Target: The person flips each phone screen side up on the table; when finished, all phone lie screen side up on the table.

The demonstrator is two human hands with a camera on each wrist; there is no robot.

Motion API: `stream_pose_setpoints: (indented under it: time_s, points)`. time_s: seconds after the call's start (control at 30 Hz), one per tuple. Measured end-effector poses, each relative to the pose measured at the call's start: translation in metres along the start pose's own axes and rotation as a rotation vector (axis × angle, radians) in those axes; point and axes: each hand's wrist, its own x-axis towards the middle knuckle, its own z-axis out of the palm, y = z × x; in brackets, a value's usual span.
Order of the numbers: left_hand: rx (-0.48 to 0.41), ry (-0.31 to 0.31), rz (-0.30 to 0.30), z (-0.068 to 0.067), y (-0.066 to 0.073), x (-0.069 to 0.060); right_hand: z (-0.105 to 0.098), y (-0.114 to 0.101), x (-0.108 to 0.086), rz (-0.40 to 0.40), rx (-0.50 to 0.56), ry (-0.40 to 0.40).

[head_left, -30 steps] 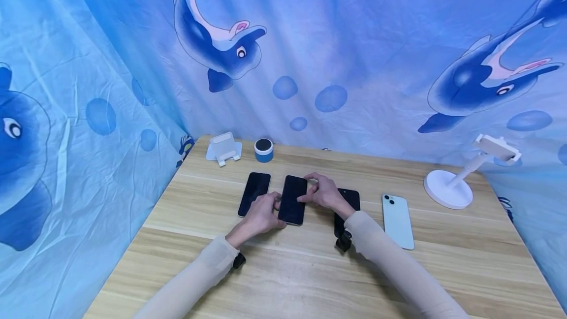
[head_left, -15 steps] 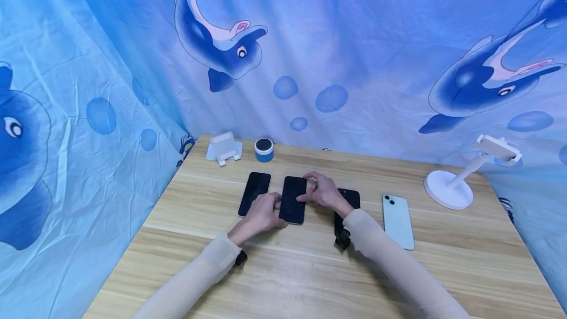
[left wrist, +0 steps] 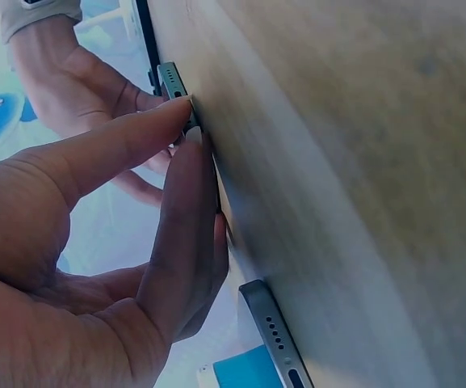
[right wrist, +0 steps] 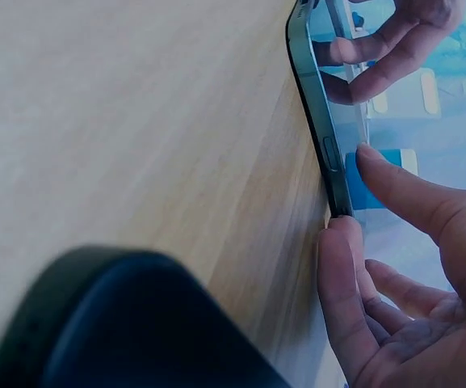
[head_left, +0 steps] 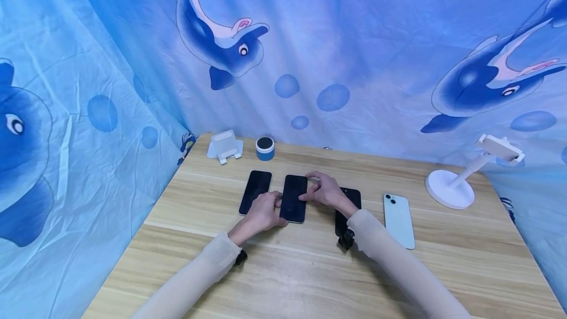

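Note:
A dark smartphone (head_left: 293, 201) lies screen up on the wooden table, between my two hands. With thumb and fingers at its lower left corner and left edge, my left hand (head_left: 264, 211) holds it. The right hand (head_left: 327, 191) grips its upper right corner and right edge; in the right wrist view the thumb touches the screen side of the phone (right wrist: 317, 113) and the fingertips meet its end. To the left lies another dark smartphone (head_left: 255, 191), partly behind my left hand. A black smartphone (head_left: 349, 200) sits beneath my right wrist, partly covered.
A pale green smartphone (head_left: 398, 220) lies camera side up at the right. Behind it stands a white phone stand (head_left: 449, 189) with a round base. At the back left are a white folding stand (head_left: 225, 146) and a small blue speaker (head_left: 265, 150). Dolphin-print curtains (head_left: 288, 38) border the table.
Between my hands the smartphone has turned very slightly and now lies a touch straighter. Both hands keep their places on it. The head view has shifted a little.

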Motion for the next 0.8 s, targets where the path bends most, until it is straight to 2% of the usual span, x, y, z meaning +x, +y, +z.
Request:
stream_pose_setpoints:
  time_s: [0.27,0.47,0.67,0.8]
  points:
    - [0.057,0.041,0.064,0.003,0.003,-0.004,-0.009,0.01,-0.009,-0.03,0.017,0.046]
    - [0.098,0.089,0.125,0.006,0.011,-0.009,-0.025,0.017,-0.023,-0.053,0.061,0.062]
    - [0.055,0.117,0.264,0.011,0.02,-0.009,-0.039,0.027,-0.036,-0.08,0.057,0.078]
    - [0.039,0.099,0.32,0.017,0.029,-0.008,-0.046,0.034,-0.043,-0.086,0.011,0.099]
